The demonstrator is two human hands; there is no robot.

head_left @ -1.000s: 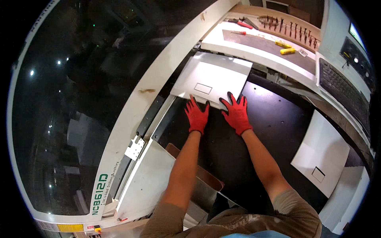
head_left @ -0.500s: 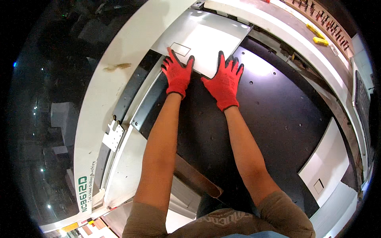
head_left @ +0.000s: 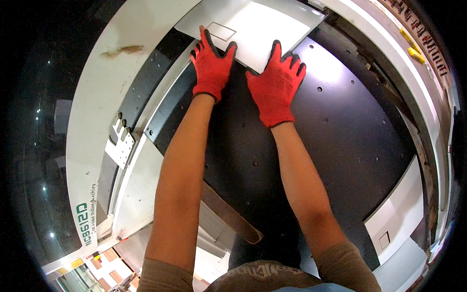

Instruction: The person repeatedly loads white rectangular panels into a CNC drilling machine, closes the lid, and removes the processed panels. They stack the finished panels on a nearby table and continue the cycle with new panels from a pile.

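A flat white panel (head_left: 272,29) with a small outlined rectangle near its left end lies across the far part of a black work surface. My left hand (head_left: 212,70), in a red glove with black fingertips, is at the panel's near edge. Its bare-tipped index finger stretches onto the panel beside the rectangle, the thumb held apart. To the right, my gloved right hand (head_left: 277,87) meets the same near edge, fingers spread and thumb pointing left. Both hands look open, pressing against the panel rather than wrapped round it; the undersides of the fingers are hidden.
A second white panel (head_left: 399,209) with a small square outline lies at the right. The black table (head_left: 335,141) has several small holes. A cream machine beam (head_left: 104,87) and a white perforated bracket (head_left: 119,146) stand at the left. Yellow tools (head_left: 416,54) lie at the far right.
The view has shifted, so the far panel and both hands appear higher in the picture. The hands keep nearly the same pose and place against the panel.
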